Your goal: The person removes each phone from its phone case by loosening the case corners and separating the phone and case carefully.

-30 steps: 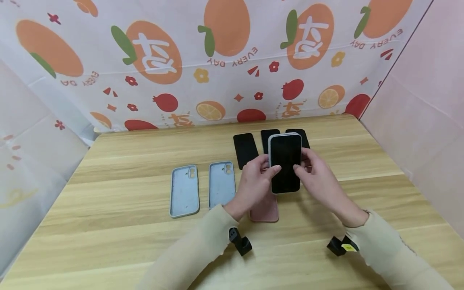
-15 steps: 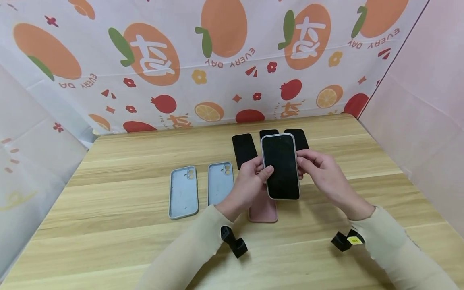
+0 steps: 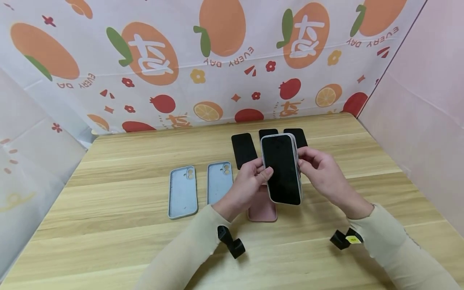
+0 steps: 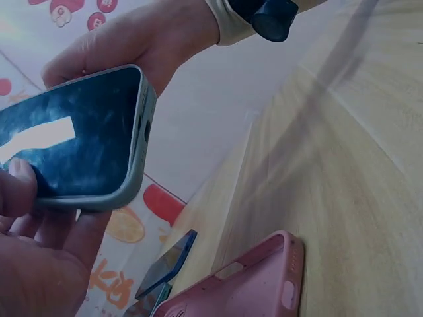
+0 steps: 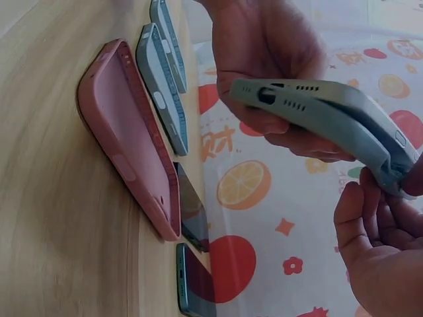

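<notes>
A black-screened phone (image 3: 280,169) is held up over the table in a pale blue phone case (image 5: 310,122). My left hand (image 3: 248,179) grips its left side, thumb lying on the screen and fingers behind. With thumb and fingers my right hand (image 3: 319,167) pinches the case's right edge. In the right wrist view that edge is bent away from the phone's metal side, leaving a gap, while the end with the charging port still sits in the case. Below the hands lies a pink phone case (image 3: 262,208), inside facing up, partly covered by the left hand and phone.
Two more pale blue cases (image 3: 183,193) lie open side up to the left, one partly behind the left forearm. Behind the hands are three dark phones (image 3: 244,150) in a row. A fruit-printed cloth (image 3: 224,80) hangs at the table's (image 3: 119,173) back edge.
The right thumb has left the screen and moved to the case's right edge, which now stands off the phone. The phone has shifted slightly left and turned, its lower end nearer me.
</notes>
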{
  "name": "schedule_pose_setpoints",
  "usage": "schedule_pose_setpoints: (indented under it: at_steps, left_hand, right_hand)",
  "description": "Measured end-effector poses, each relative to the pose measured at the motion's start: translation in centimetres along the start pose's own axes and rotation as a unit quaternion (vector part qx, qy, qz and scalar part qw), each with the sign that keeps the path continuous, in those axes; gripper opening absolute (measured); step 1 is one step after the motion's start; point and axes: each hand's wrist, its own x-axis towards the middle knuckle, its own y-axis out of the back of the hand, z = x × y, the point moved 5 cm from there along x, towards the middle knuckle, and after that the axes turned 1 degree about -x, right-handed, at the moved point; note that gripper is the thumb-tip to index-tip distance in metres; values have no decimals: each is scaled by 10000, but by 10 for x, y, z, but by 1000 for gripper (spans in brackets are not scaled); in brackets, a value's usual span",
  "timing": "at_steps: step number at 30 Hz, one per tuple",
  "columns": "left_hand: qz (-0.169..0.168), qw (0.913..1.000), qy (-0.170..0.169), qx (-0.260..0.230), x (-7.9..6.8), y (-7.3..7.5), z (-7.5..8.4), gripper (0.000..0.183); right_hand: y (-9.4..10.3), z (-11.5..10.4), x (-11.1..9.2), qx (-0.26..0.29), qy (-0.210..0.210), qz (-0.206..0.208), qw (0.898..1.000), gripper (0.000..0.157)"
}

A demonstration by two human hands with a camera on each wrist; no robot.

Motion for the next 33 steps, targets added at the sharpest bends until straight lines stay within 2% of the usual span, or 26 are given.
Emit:
schedule_pose_setpoints:
  at_steps: [5,8,12,15,19,23,27,33]
  left_hand:
    - [70,9998,-7,-165,-1,0,0,35]
    - [182,9998,-80,-90,-1,1,0,34]
    - [358,9990,-230,145,-1,3,1,34]
    - [514,9981,-180,290,-1,5,0,34]
    - [700,9965,-81,441,1,4,-1,34]
    - [874,9942,-45,628,3,3,-2,36]
    - [1023,9920,-13,738,4,2,-3,37]
    - [1134,9910,22,708,6,3,-7,37]
  right_hand:
    - [0,0,0,109,305,183,9993,21]
    - [1,-1,0,-362,604,407,9967,21]
    - [2,-2,-1,-1122,755,574,9892,9]
    - [2,0,-1,-1205,588,518,9896,8]
    - [3,4,-1,-1043,193,276,9940,15]
    - [2,6,-2,-1161,-141,26,9931,21]
    - [1,8,-3,-1471,-257,-49,9888,21]
    - [-1,9,-3,-1627,-304,-144,9861,25]
